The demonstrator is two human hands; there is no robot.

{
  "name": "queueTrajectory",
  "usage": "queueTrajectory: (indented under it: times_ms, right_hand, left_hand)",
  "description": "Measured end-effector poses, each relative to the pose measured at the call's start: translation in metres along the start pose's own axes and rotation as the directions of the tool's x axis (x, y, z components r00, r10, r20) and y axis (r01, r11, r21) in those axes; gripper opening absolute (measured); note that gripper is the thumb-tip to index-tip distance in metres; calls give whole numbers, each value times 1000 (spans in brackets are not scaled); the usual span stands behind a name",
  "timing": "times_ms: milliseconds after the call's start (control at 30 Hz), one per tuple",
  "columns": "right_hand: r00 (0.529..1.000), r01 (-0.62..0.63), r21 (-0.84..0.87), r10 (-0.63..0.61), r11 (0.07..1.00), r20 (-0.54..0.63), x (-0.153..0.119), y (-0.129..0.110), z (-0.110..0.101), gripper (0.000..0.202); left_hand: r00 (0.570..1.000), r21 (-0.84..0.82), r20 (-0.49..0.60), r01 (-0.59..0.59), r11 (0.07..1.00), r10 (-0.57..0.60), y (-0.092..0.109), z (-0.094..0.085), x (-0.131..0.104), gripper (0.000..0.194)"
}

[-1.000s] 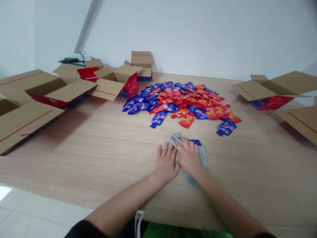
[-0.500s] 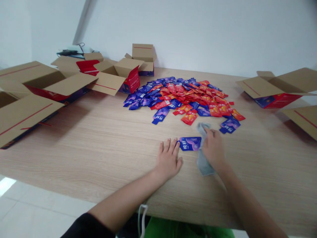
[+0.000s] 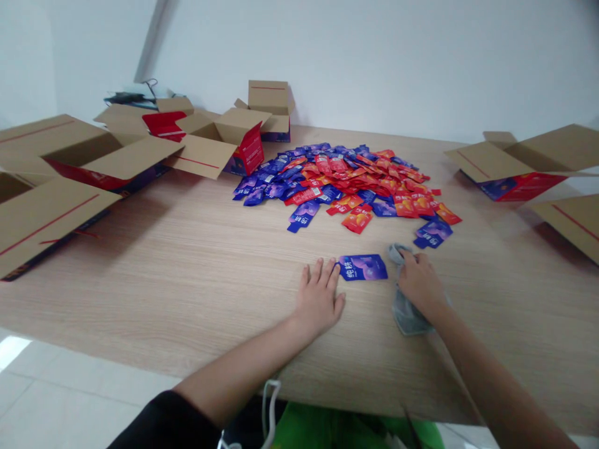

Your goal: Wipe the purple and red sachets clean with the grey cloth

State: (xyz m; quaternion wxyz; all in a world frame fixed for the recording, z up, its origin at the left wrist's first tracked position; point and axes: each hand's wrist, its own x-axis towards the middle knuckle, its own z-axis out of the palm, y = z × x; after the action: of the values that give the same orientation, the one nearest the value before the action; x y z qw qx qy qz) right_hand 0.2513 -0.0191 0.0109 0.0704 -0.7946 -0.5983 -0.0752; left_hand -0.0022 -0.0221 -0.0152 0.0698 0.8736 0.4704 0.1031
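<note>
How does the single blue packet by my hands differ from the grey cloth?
The blue packet is flat, glossy and printed; the grey cloth is plain, soft and crumpled. The packet lies uncovered, with the left hand fingertips at its edge; the cloth sits mostly under the right hand. Both rest on the wooden table.

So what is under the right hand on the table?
A grey cloth lies under the right hand, flat on the table. Its ends stick out beyond the fingers and beside the wrist. Anything beneath the cloth is covered.
</note>
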Motion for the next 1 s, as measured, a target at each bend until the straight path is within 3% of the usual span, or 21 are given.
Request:
queueTrajectory:
  times_ms: [67, 133, 200, 267, 333, 433, 500, 567, 633, 733, 833, 900, 1000]
  right_hand:
    - [997, 51, 108, -44, 993, -67, 3, -24, -11, 45]
    - [978, 183, 150, -164, 972, -127, -2, -62, -16, 49]
    - [948, 314, 94, -307, 945, -80, -12, -96, -13, 46]
    - [938, 347, 59, -345, 936, -35, -23, -110, -4, 42]
    - [958, 286, 23, -285, 958, -36, -30, -98, 7, 41]
    - [990, 108, -43, -111, 993, -81, -25, -48, 19, 42]
    - [996, 25, -51, -29, 998, -83, -14, -15, 20, 41]
    - [997, 11, 11, -10, 1000, -72, -2, 0, 13, 41]
    - [994, 61, 114, -50, 992, -94, 6, -11, 3, 43]
    - [968, 227, 191, -200, 955, -150, 2, -64, -9, 49]
    - [928, 372, 153, -368, 916, -55, -15, -110, -8, 50]
    - [926, 377, 92, -378, 922, -4, -24, -114, -2, 49]
    - [965, 261, -14, -262, 965, -26, -27, -77, 11, 51]
  left_hand:
    - [1000, -3, -2, 2, 1000, -2, 1, 0, 0, 64]
    - [1000, 3, 1, 3, 1000, -3, 1, -1, 0, 65]
    - [1000, 14, 16, 3, 1000, -3, 2, -2, 0, 64]
    - [1000, 18, 27, 5, 1000, -6, 2, -3, 0, 64]
    - [1000, 16, 25, 7, 1000, -8, 2, -3, 0, 64]
    - [1000, 4, 24, 7, 1000, -7, 1, -2, 0, 65]
    - [1000, -4, 26, 8, 1000, -8, 0, -1, 0, 65]
    - [1000, -7, 22, 12, 1000, -11, 0, -1, 1, 65]
    - [1000, -8, 18, 11, 1000, -11, 0, -1, 1, 66]
    - [1000, -2, 25, 11, 1000, -11, 2, -4, 1, 66]
    - [998, 15, 58, 11, 1000, -12, 3, -5, 1, 65]
    - [998, 18, 60, 9, 1000, -10, 2, -5, 1, 64]
    - [999, 14, 34, 6, 1000, -7, 1, -3, 1, 66]
